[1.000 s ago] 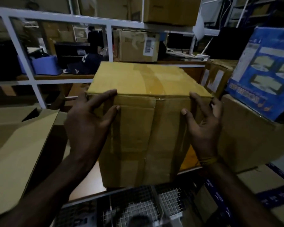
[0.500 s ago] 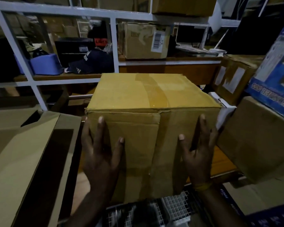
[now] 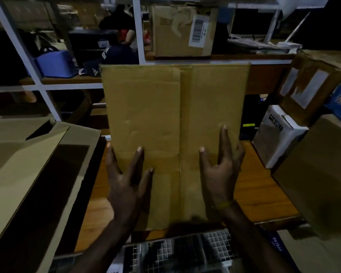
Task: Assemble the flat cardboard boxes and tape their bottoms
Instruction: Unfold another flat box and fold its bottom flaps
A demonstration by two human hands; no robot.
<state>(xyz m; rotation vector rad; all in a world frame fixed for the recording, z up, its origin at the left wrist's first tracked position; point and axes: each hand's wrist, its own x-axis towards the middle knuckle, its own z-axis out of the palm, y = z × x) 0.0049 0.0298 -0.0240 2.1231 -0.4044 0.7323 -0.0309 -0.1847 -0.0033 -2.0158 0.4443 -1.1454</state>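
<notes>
Left fingers (image 3: 139,160): straight and spread, flat against the near face of the cardboard box (image 3: 165,115), gripping nothing.
Right fingers (image 3: 223,142): straight, splayed, pressed on the same face beside the centre seam.
Left hand (image 3: 126,186): low on the box's left half.
Right hand (image 3: 219,182): low on the right half, yellow band at the wrist.
Box: upright on the wooden shelf (image 3: 260,196), between both hands.
Flat cardboard (image 3: 24,166): lying to the left.
Labelled carton (image 3: 183,30): behind, one shelf higher.
</notes>
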